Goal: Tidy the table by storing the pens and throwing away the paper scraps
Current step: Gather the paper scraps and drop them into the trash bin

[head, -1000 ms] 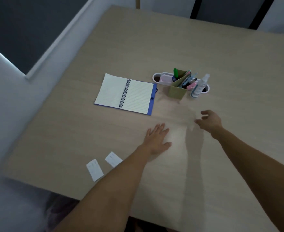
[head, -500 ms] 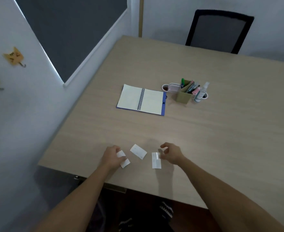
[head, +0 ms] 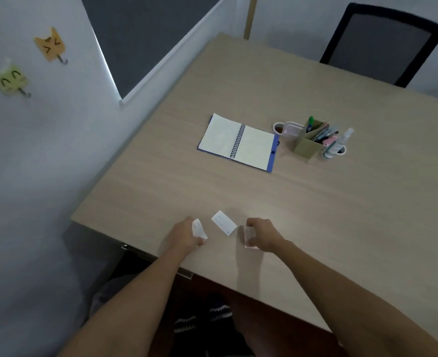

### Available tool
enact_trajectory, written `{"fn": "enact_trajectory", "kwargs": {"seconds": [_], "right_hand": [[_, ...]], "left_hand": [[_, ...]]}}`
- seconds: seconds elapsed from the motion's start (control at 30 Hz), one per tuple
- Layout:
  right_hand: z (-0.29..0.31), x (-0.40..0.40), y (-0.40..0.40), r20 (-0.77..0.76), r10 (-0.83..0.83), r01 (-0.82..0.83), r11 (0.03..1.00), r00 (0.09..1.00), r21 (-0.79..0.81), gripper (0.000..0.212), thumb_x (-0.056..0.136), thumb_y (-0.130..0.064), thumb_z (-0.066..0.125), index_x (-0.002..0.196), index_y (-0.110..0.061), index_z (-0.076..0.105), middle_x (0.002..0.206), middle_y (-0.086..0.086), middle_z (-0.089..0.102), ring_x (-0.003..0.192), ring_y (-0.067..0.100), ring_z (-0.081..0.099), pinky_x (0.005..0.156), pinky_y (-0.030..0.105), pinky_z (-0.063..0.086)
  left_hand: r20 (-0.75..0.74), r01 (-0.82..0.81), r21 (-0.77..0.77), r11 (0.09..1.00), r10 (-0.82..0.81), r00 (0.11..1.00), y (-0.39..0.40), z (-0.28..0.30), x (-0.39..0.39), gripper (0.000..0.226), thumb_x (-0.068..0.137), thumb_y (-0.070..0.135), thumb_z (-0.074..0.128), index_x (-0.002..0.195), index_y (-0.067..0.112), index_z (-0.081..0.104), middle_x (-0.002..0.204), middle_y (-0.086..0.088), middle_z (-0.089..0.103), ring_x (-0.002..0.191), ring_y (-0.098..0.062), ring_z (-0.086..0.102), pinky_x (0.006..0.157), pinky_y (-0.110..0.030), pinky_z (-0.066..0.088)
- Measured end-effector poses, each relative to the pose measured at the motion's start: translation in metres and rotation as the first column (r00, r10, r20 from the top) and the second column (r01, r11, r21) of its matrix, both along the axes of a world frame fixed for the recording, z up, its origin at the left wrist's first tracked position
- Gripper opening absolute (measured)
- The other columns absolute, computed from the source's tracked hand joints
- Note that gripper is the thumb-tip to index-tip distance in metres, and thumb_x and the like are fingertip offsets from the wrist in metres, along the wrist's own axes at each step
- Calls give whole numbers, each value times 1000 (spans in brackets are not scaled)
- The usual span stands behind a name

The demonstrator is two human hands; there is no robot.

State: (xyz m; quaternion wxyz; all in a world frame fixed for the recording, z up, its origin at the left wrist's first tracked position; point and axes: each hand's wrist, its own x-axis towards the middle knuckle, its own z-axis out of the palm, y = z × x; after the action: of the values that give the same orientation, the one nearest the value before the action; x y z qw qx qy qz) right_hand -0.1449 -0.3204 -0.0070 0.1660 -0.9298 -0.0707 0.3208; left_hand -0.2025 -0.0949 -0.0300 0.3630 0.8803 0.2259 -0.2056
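While both hands are busy near the bench edge, left hand grip pinching one scrap, right hand grip pinching another, the middle scrap between them could easily get brushed off the edge. Pens look already stored in the holder, far beyond that scrap.
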Motion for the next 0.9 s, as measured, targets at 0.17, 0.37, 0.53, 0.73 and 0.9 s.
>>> {"fn": "enact_trajectory", "kwargs": {"seconds": [0.17,0.37,0.53,0.73,0.9], "right_hand": [[15,38,37,-11,414,-413,909,910,50,82,65,-11,78,135,-25,37,99,12,62,93,30,58,67,29,42],[0,62,69,-19,616,-616,788,788,-12,77,52,-18,85,120,-23,49,105,4,48,96,26,56,80,31,51],[-5,57,92,11,674,-673,738,739,-40,78,43,-20,87,111,-18,49,108,7,40,94,28,52,78,32,51],[-11,41,103,91,543,-544,839,835,-10,66,51,-20,87,107,-11,54,95,12,56,90,32,55,72,29,41],[-10,23,100,133,373,-360,926,918,-116,53,58,-25,86,102,-8,61,108,16,47,107,35,52,85,31,43]], "left_hand": [[128,-261,-191,946,288,949,17,-1,-24,30,85,15,66,109,1,56,108,-21,65,90,-32,65,65,-29,58],[194,-532,-159,832,555,809,50,7,-81,14,89,16,59,97,5,60,92,-9,65,83,-22,59,67,-21,45],[90,-723,-157,673,739,668,61,-6,-144,8,86,12,56,88,7,62,89,-13,67,90,-29,64,74,-31,43],[-33,-834,-158,528,842,539,60,-25,-202,40,89,20,58,127,8,56,128,-16,61,119,-35,56,100,-39,45],[-50,-850,-228,474,867,497,65,-44,-235,28,89,16,57,113,4,63,110,-17,69,108,-38,62,93,-42,49]]}}
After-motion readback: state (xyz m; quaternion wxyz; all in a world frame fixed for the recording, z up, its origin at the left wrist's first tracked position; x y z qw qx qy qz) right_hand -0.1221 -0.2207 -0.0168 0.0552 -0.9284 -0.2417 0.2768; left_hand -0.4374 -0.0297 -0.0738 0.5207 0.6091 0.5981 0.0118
